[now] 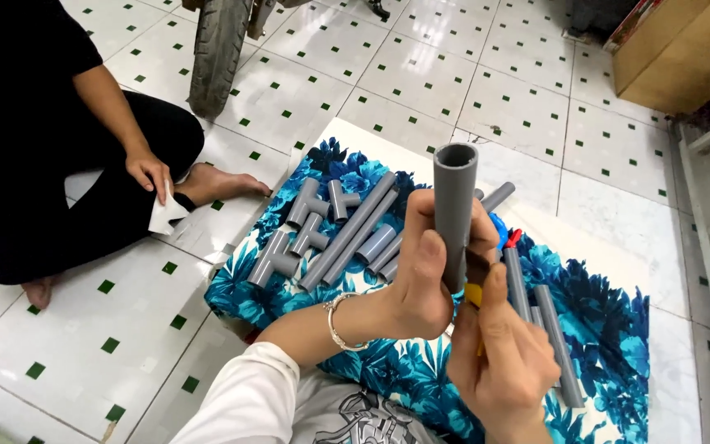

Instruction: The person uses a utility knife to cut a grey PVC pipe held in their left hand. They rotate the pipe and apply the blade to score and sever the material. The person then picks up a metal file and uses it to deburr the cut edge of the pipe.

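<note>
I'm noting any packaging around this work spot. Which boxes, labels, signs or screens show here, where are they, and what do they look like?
Cardboard box: top right corner on the tiled floor, rectangular, plain tan-brown sides, with a red printed strip along its upper left edge.
White paper piece: left, on the floor under the seated person's hand, small and folded; too small to tell if it is a label.
No signs or screens show.

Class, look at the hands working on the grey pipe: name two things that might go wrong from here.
1. The right hand presses a yellow-handled tool against the grey pipe beside the left hand thumb; a slip might hurt it.
2. Loose pipes and tee fittings crowd the blue floral cloth; a dropped pipe may scatter them.
</note>
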